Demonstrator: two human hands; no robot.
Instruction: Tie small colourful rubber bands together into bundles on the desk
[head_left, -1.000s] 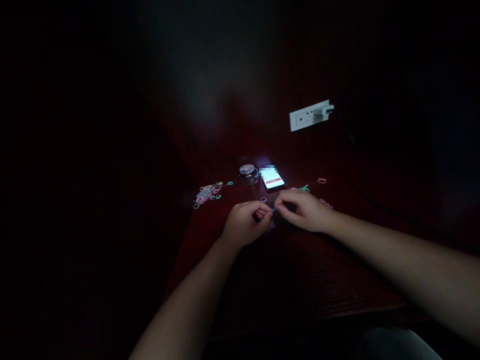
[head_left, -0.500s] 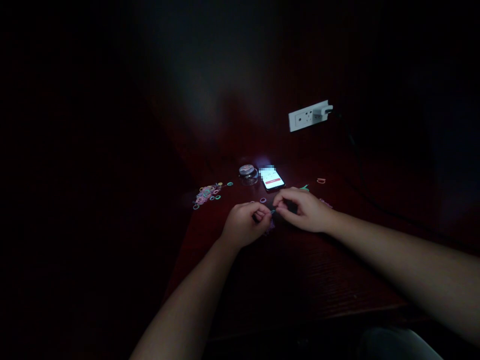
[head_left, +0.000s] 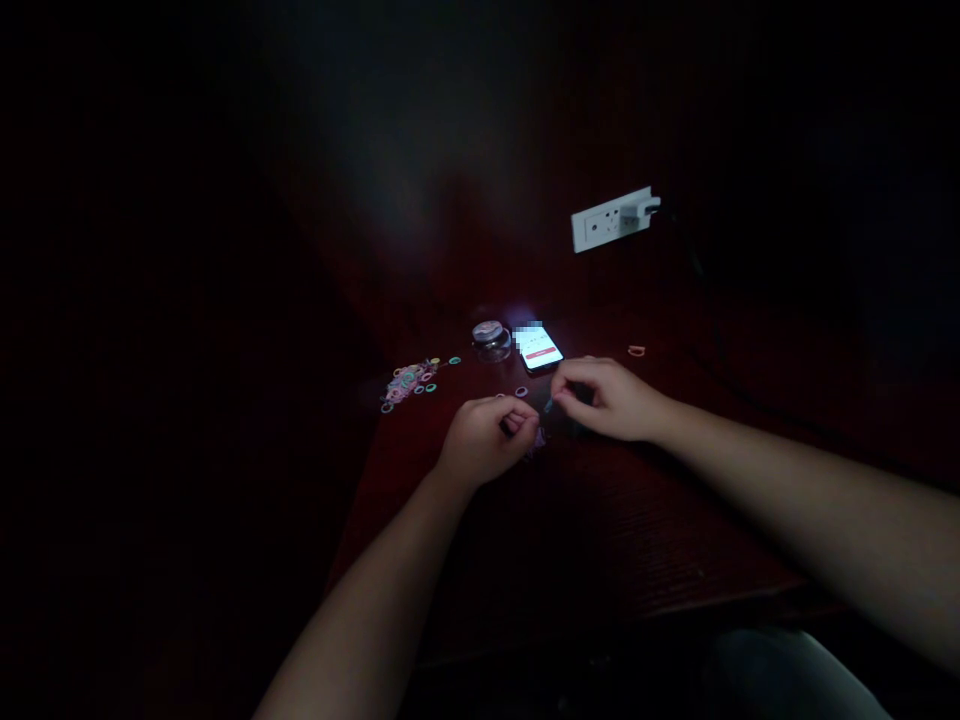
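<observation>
My left hand (head_left: 489, 437) is closed, thumb and index finger pinched; what is between the fingertips is too small to make out. Facing it, my right hand (head_left: 609, 398) pinches a small blue-green band (head_left: 548, 406), which hangs at its fingertips in the gap between the hands. Purple bands (head_left: 538, 441) lie under the left fingertips, partly hidden. Just beyond the hands lies a single purple band (head_left: 521, 392) on the dark red table (head_left: 645, 540).
A lit phone (head_left: 541, 348) lies beyond my hands beside a lidded clear jar (head_left: 491, 341). At left is a pile of coloured bands (head_left: 409, 382); an orange band (head_left: 636, 351) sits at right. A wall socket (head_left: 611, 220) holds a plug with a dark cable.
My right hand has moved slightly up, and the gap between the hands is a little wider. The blue-green band is now nearer the right fingertips. The whole view has shifted slightly.
</observation>
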